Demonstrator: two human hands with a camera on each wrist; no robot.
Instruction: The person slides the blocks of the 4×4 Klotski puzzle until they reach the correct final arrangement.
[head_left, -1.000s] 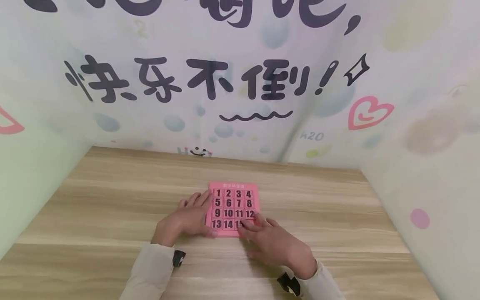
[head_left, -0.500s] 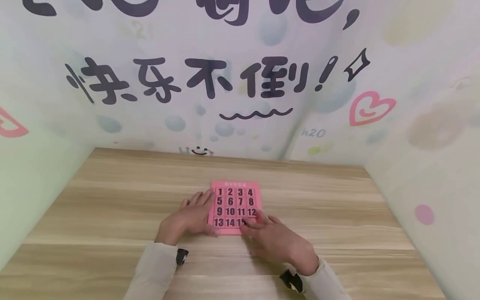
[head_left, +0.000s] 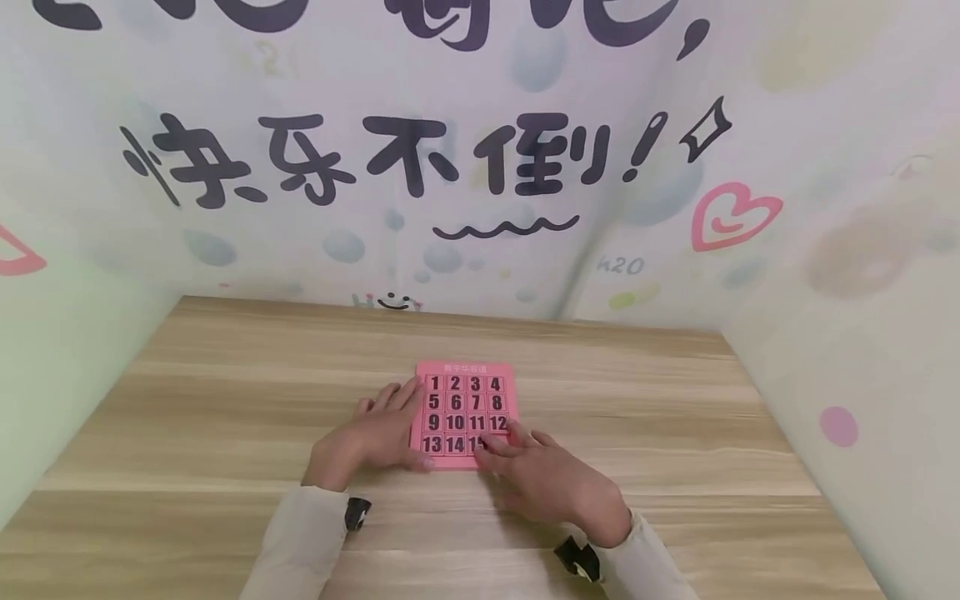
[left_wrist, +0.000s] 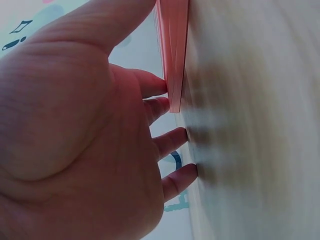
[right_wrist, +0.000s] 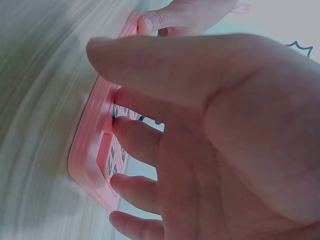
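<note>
A pink number slide puzzle (head_left: 463, 462) lies flat on the table. Its tiles show 1 to 14 in order, with 15 partly covered by fingers. A recessed gap in the tiles shows beside the fingertips in the right wrist view. My left hand (head_left: 378, 433) rests along the puzzle's left side, its thumb at the near left corner and fairly straight fingers by the left edge (left_wrist: 172, 55). My right hand (head_left: 555, 479) lies at the near right corner, relaxed fingertips (right_wrist: 122, 127) on the tiles. Its thumb (right_wrist: 150, 57) stands apart from the frame.
The wood-grain table (head_left: 225, 375) spreads around the puzzle. A printed wall covering (head_left: 330, 267) with dark characters stands behind, and pale walls border both sides. Light sleeves and black wrist straps (head_left: 576, 558) are at the near side.
The head view shifts slightly between frames. Both hands stay in the same places on the puzzle, and the visible tiles keep their order.
</note>
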